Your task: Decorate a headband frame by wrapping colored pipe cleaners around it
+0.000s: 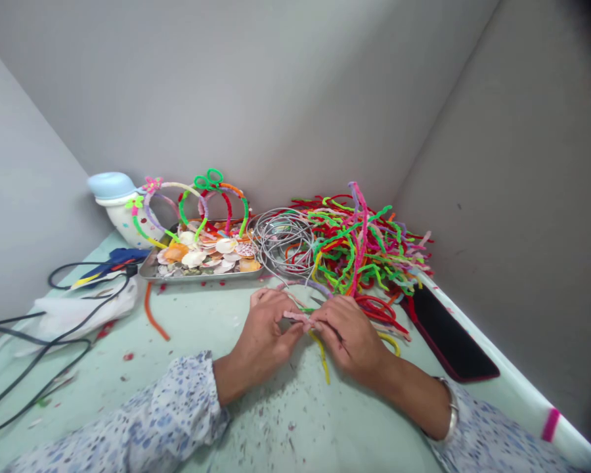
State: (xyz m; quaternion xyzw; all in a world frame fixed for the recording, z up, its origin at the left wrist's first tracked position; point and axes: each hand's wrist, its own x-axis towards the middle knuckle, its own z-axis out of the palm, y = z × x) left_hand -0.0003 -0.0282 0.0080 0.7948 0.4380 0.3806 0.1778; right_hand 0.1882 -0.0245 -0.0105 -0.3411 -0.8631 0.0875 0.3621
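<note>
My left hand (pixel 266 332) and my right hand (pixel 347 335) meet over the pale green table (pixel 187 394), both pinching a pink pipe cleaner (pixel 299 318) stretched between the fingertips. A yellow pipe cleaner (pixel 322 358) hangs down under the right hand. A thin grey wire hoop (pixel 303 284) passes just beyond the fingers. Behind the hands lies a heap of coloured pipe cleaners (pixel 359 246) and a bundle of grey wire hoops (pixel 280 240).
A metal tray (pixel 150 270) of seashells holds pipe-cleaner-wrapped headbands (pixel 211 197). A white jar with a blue lid (pixel 115 197) stands at the back left. A blue glue gun (pixel 113 261) with black cable (pixel 44 351), an orange pipe cleaner (pixel 155 318) and a dark phone (pixel 448 335) lie around.
</note>
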